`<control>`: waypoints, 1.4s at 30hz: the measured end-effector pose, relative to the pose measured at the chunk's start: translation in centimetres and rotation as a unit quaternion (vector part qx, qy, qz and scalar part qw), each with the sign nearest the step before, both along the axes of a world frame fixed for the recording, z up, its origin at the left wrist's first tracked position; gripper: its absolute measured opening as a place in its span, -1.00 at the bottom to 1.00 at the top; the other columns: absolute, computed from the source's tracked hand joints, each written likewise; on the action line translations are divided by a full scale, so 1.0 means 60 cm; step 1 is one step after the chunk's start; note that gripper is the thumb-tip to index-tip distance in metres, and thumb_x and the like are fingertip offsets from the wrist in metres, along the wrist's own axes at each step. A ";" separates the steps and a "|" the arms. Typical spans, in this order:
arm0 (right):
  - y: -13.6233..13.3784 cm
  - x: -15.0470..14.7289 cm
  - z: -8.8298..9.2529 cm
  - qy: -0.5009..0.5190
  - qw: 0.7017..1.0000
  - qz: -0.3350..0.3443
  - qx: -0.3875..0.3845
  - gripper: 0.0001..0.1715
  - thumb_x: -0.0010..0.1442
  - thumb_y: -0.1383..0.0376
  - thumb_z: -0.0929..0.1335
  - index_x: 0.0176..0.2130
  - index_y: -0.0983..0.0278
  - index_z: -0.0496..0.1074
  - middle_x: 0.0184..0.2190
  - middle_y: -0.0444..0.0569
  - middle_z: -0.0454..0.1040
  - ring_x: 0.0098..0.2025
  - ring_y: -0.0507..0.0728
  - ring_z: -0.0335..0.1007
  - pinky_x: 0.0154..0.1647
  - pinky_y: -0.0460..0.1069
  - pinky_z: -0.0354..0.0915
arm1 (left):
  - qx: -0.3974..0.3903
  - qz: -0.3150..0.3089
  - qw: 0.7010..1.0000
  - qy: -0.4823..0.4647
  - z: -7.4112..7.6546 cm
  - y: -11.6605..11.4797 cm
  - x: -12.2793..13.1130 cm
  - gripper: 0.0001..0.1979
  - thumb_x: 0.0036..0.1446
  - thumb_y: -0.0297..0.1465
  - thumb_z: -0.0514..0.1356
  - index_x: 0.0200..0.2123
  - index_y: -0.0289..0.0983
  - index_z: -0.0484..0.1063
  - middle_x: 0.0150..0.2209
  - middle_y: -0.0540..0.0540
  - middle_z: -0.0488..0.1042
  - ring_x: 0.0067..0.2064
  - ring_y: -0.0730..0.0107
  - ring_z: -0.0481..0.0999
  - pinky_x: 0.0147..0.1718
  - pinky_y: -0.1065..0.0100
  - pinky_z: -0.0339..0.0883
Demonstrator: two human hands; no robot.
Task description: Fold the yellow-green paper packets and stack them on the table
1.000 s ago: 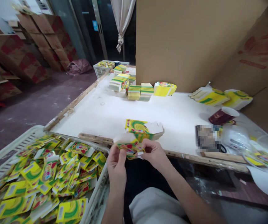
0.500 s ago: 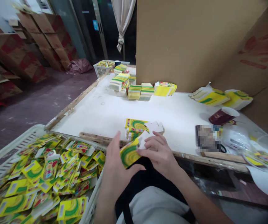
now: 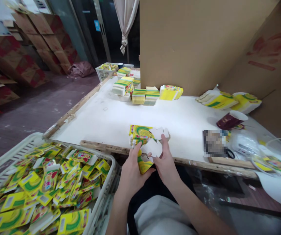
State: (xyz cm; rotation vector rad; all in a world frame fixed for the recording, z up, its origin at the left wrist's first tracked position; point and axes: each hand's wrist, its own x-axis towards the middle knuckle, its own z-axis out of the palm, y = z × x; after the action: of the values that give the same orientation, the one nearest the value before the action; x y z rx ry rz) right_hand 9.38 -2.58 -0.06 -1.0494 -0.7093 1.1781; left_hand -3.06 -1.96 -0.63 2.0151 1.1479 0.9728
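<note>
A small yellow and green carton point(image 3: 144, 165) with white flaps raised at its upper end is between my two hands, just in front of the table edge. My left hand point(image 3: 133, 168) wraps round its left side, thumb below. On the right, my right hand point(image 3: 165, 163) grips the white flaps with fingers and thumb. Right behind lies a stack of flat cartons point(image 3: 140, 131) on the white table point(image 3: 94, 120), their white flaps pointing right. To my left, a white plastic basket point(image 3: 107, 156) is heaped with folded cartons point(image 3: 49, 179).
Bundled carton blanks point(image 3: 145, 95) line the table's back by a large cardboard sheet point(image 3: 199, 45). At right lie a tipped maroon cup point(image 3: 225, 121), black scissors point(image 3: 229, 153) and a clear plastic bag point(image 3: 245, 143). A wooden strip point(image 3: 101, 146) edges the table. Cardboard boxes point(image 3: 10, 55) stand far left.
My left hand has moved right and closed round the carton, where its fingers were spread before. My right hand stays at the flaps, which now stand more spread. The view has shifted slightly.
</note>
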 end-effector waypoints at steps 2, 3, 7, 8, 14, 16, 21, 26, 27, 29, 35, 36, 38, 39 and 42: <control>-0.003 0.000 0.003 -0.055 0.998 -0.040 0.014 0.23 -0.09 0.23 0.42 0.25 0.17 -0.44 0.13 0.18 0.16 -0.02 0.22 0.33 -0.06 0.15 0.34 | 0.006 -0.012 1.000 -0.001 0.001 -0.002 0.003 -0.19 -0.08 -0.33 0.26 0.20 -0.10 -0.08 0.07 -0.20 0.26 0.04 0.14 0.36 -0.07 0.16 0.29; -0.006 0.000 0.004 -0.085 0.994 -0.062 0.024 0.23 -0.08 0.21 0.42 0.25 0.18 -0.46 0.13 0.21 0.14 -0.02 0.23 0.33 -0.07 0.14 0.34 | 0.008 -0.018 1.000 0.003 0.001 -0.002 0.005 -0.23 -0.08 -0.35 0.25 0.18 -0.09 -0.05 0.03 -0.19 0.28 0.00 0.15 0.38 -0.10 0.18 0.30; -0.014 0.003 0.009 -0.187 0.960 -0.184 0.100 0.30 -0.12 0.19 0.46 0.26 0.16 -0.46 0.13 0.21 0.08 0.10 0.26 0.18 0.00 0.15 0.28 | 0.023 -0.019 0.999 0.013 0.000 -0.006 0.011 -0.43 -0.06 -0.42 0.20 0.04 -0.10 0.07 -0.10 -0.12 0.31 -0.12 0.24 0.43 -0.21 0.26 0.34; -0.014 0.005 0.010 -0.190 0.955 -0.198 0.111 0.32 -0.14 0.20 0.47 0.26 0.14 -0.45 0.13 0.19 0.08 0.11 0.26 0.17 0.02 0.15 0.26 | 0.026 -0.017 0.999 0.009 0.000 -0.007 0.012 -0.45 -0.06 -0.43 0.20 0.02 -0.11 0.08 -0.11 -0.11 0.30 -0.14 0.25 0.43 -0.22 0.27 0.33; -0.007 0.014 0.009 -0.015 0.988 0.154 -0.016 -0.33 -0.03 0.16 0.42 0.06 0.23 0.28 -0.04 0.08 0.41 -0.03 0.23 0.35 0.02 0.16 0.25 | 0.042 0.006 0.999 0.029 -0.002 -0.004 0.010 -0.43 -0.15 -0.51 0.19 -0.03 -0.13 0.10 -0.14 -0.11 0.32 -0.18 0.24 0.44 -0.27 0.30 0.31; -0.006 0.013 0.005 -0.019 0.983 0.181 -0.026 -0.46 0.00 0.15 0.40 -0.01 0.24 0.37 -0.01 0.05 0.41 0.03 0.24 0.31 0.09 0.17 0.19 | 0.029 0.010 0.998 0.055 -0.001 -0.003 0.007 -0.43 -0.19 -0.54 0.18 -0.06 -0.13 0.14 -0.14 -0.10 0.35 -0.19 0.21 0.45 -0.28 0.28 0.31; -0.012 0.010 -0.002 -0.196 0.964 0.173 0.053 -0.25 0.08 0.23 0.35 0.22 0.19 0.08 0.17 0.02 0.21 0.20 0.21 0.10 0.23 0.19 -0.04 | -0.048 -0.039 0.998 0.016 -0.011 0.000 0.001 -0.40 -0.17 -0.53 0.18 0.00 -0.11 0.13 -0.11 -0.11 0.40 -0.19 0.21 0.48 -0.23 0.24 0.34; -0.018 0.014 -0.003 -0.385 0.883 0.224 0.148 -0.21 0.05 0.52 0.26 0.23 0.18 0.04 0.25 -0.01 0.07 0.27 0.16 -0.05 0.26 0.14 -0.07 | 0.043 0.011 0.999 0.011 -0.034 0.008 -0.002 -0.40 -0.12 -0.54 0.15 0.06 -0.20 0.14 0.00 -0.24 0.31 -0.02 0.17 0.39 -0.08 0.18 0.28; -0.016 0.015 -0.003 -0.387 0.885 0.212 0.152 -0.25 0.06 0.53 0.25 0.21 0.18 0.10 0.24 -0.02 0.10 0.27 0.16 -0.03 0.26 0.13 -0.05 | 0.055 0.050 0.997 0.027 -0.033 0.011 -0.003 -0.38 -0.13 -0.50 0.19 0.07 -0.23 0.13 0.01 -0.26 0.30 0.00 0.12 0.37 -0.06 0.13 0.25; -0.009 0.018 -0.003 -0.353 0.912 0.159 0.132 -0.32 0.09 0.49 0.25 0.19 0.17 0.16 0.20 -0.03 0.18 0.23 0.16 0.07 0.25 0.12 0.00 | 0.067 0.137 0.986 0.067 -0.026 0.017 -0.009 -0.34 -0.20 -0.39 0.28 0.03 -0.26 0.16 -0.04 -0.27 0.32 -0.02 0.01 0.35 -0.06 0.00 0.20; 0.000 0.032 -0.004 -0.354 0.919 0.112 0.133 -0.35 0.15 0.39 0.27 0.21 0.14 0.10 0.20 -0.02 0.17 0.25 0.17 0.03 0.23 0.14 0.02 | 0.035 0.125 0.991 0.019 -0.003 0.028 -0.036 -0.48 -0.20 -0.20 0.32 -0.14 -0.23 0.29 -0.21 -0.13 0.39 -0.18 0.15 0.41 -0.21 0.18 0.30; -0.001 0.036 -0.004 -0.389 0.900 0.123 0.151 -0.37 0.15 0.39 0.27 0.20 0.13 0.13 0.22 -0.01 0.14 0.27 0.19 -0.04 0.23 0.14 0.01 | 0.032 0.116 0.993 -0.001 -0.002 0.028 -0.039 -0.48 -0.19 -0.21 0.32 -0.13 -0.22 0.28 -0.22 -0.12 0.39 -0.19 0.18 0.41 -0.23 0.22 0.30; -0.001 0.045 -0.002 -0.436 0.872 0.142 0.172 -0.46 0.16 0.39 0.26 0.13 0.13 0.25 0.22 0.01 0.14 0.27 0.20 -0.05 0.20 0.13 0.06 | 0.040 0.111 0.993 -0.023 0.000 0.027 -0.043 -0.49 -0.20 -0.22 0.33 -0.14 -0.21 0.30 -0.22 -0.11 0.38 -0.19 0.19 0.41 -0.23 0.25 0.29; -0.001 0.051 0.001 -0.446 0.864 0.152 0.175 -0.52 0.17 0.40 0.26 0.09 0.13 0.32 0.20 0.02 0.16 0.25 0.20 0.00 0.18 0.12 0.09 | 0.044 0.109 0.993 -0.024 0.001 0.026 -0.045 -0.49 -0.20 -0.23 0.34 -0.14 -0.21 0.30 -0.22 -0.11 0.38 -0.19 0.20 0.40 -0.23 0.25 0.29; 0.003 0.066 0.017 -0.447 0.849 0.206 0.189 -0.60 0.14 0.40 0.30 -0.03 0.13 0.43 0.12 0.02 0.26 0.14 0.19 0.21 0.13 0.11 0.16 | 0.054 0.086 0.995 -0.005 0.006 0.024 -0.045 -0.48 -0.19 -0.25 0.34 -0.12 -0.21 0.30 -0.20 -0.10 0.37 -0.16 0.22 0.40 -0.20 0.24 0.30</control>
State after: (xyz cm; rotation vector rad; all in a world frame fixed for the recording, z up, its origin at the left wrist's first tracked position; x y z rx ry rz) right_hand 13.33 -2.38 0.96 -1.1100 -1.9006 0.7833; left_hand -5.78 -0.51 -0.28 2.0171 1.3059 1.1523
